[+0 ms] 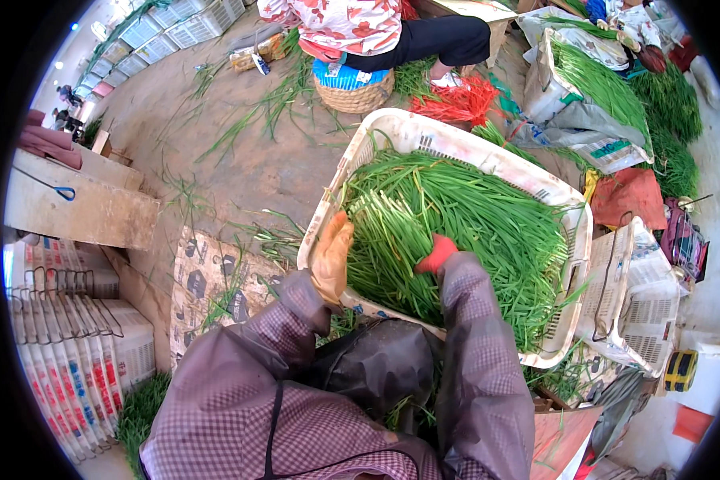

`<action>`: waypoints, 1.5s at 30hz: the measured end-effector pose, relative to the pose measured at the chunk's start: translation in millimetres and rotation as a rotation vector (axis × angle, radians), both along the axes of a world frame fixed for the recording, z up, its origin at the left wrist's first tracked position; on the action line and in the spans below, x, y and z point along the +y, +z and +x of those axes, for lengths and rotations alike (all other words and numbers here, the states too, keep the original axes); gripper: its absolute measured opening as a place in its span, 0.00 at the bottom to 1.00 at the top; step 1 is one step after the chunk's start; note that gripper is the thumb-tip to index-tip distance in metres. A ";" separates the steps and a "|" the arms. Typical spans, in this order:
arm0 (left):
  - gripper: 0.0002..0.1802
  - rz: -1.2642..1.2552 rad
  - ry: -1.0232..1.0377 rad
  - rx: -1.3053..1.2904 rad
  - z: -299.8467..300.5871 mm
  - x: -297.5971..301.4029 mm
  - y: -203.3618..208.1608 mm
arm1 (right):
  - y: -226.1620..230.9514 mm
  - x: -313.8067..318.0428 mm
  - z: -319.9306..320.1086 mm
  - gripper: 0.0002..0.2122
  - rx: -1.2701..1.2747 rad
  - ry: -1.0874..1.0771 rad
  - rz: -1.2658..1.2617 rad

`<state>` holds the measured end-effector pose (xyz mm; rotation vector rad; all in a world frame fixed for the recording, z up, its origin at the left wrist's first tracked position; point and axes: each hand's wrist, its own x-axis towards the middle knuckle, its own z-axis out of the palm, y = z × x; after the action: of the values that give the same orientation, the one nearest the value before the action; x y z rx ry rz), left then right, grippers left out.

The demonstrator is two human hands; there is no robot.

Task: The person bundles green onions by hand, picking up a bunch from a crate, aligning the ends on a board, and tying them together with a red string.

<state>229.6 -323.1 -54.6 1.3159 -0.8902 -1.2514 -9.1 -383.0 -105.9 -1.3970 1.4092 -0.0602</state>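
A large white plastic crate (466,147) full of long green garlic chives (488,212) stands before me. My left hand (332,258), in a tan-orange rubber glove, is at the crate's left side. Its fingers are stretched out flat beside the pale cut ends of a bunch (380,218), and it grips nothing. My right hand (438,254), in a red glove, is closed on chives near the crate's middle; its fingertips are partly hidden among the leaves. Dark, wet-looking checked sleeves cover both my arms.
A person (352,32) sits ahead on a woven basket seat (355,94), near red ties (456,102). More crates of chives (596,80) stand at the far right, an upturned crate (628,292) nearer. Stacked white crates (84,352) are at left; loose leaves litter the floor.
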 end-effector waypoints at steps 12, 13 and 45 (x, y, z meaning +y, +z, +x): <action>0.28 0.152 0.216 0.880 -2.4 -38.3 -81.6 | 86.3 14.0 47.5 0.55 0.355 0.424 -0.166; 0.28 0.157 0.195 0.959 -5.4 -41.2 -76.1 | 88.3 12.1 53.2 0.55 0.321 0.379 -0.224; 0.35 0.180 0.288 0.509 1.5 -15.1 -57.5 | 26.6 -18.3 49.8 0.46 -0.197 -0.141 -0.250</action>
<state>231.1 -338.3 -112.0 1.1344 -0.2255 -1.3676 40.6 -401.3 -79.2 -1.4475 1.3659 -0.4677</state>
